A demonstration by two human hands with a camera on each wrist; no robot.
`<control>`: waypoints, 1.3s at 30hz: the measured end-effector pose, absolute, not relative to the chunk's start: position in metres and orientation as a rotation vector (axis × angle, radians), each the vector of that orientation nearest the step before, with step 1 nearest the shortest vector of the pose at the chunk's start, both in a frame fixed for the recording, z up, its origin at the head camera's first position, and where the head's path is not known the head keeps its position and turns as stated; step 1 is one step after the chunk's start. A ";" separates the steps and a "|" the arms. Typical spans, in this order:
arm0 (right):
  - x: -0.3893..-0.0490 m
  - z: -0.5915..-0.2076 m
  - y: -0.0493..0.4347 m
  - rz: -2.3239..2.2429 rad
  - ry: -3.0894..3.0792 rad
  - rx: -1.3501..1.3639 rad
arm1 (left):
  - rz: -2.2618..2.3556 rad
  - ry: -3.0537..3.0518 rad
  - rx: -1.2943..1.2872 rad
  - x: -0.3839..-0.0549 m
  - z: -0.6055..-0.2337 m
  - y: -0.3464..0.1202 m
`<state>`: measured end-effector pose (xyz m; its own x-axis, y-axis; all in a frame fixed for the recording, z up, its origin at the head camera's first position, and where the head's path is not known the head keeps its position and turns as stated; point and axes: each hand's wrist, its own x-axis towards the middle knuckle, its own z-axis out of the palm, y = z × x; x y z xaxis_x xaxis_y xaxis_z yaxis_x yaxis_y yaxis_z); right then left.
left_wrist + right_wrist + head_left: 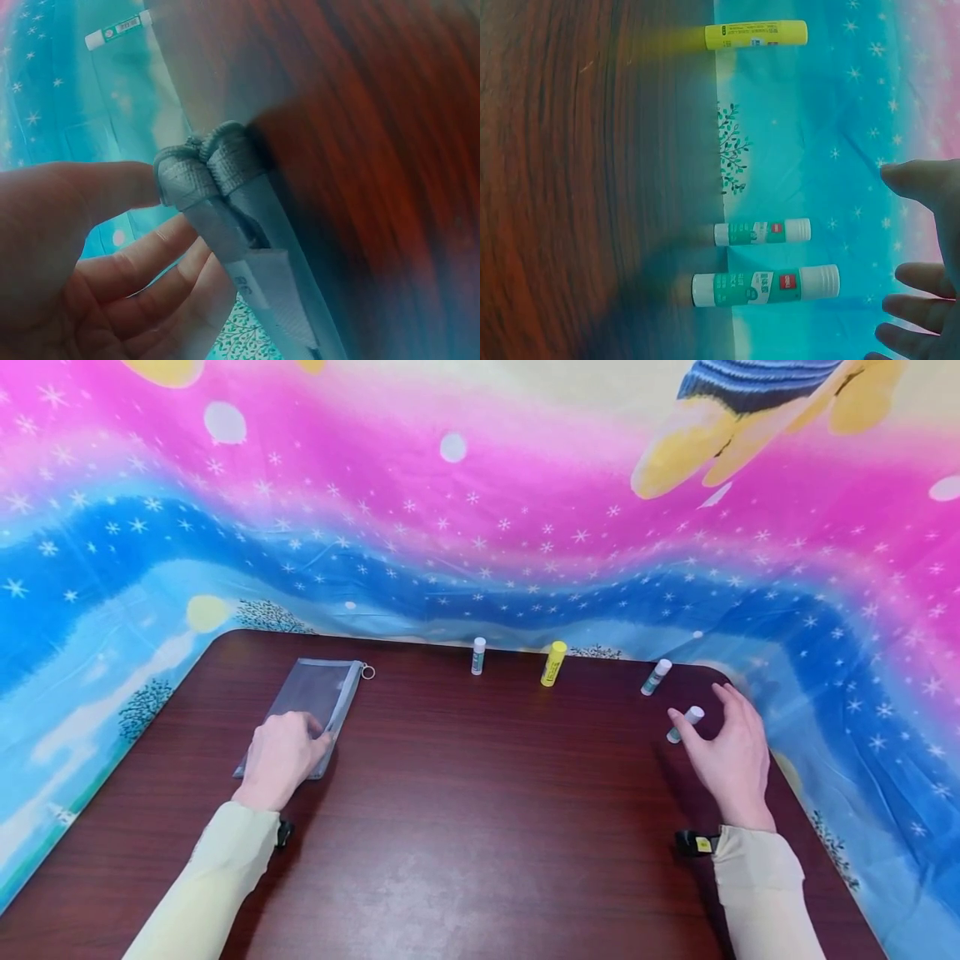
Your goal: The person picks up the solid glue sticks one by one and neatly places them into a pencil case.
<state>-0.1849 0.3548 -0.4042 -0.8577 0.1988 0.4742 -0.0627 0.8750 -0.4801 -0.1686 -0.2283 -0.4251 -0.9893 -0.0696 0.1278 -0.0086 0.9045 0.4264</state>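
My left hand (281, 756) is over the near end of a clear grey zipper pouch (324, 681) that lies at the table's left. In the left wrist view, its thumb and fingers pinch the pouch's zipper edge (196, 180). My right hand (735, 764) hovers at the right with thumb and fingers spread around the nearest glue stick (693, 715), and a gap shows between them. That glue stick (765, 287) has a white cap and a green label and stands upright. A second green-labelled glue stick (656, 677) stands just behind it.
A thicker yellow glue stick (553, 663) and another white-capped glue stick (478, 657) stand along the back of the dark wooden table (480, 793). A patterned cloth (390, 560) hangs around the back and sides. A ring (368, 672) hangs from the pouch's zipper.
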 end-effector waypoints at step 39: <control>-0.196 -0.437 0.373 0.849 -2.661 -0.217 | -1.368 -2.894 0.329 -0.192 -0.428 -0.242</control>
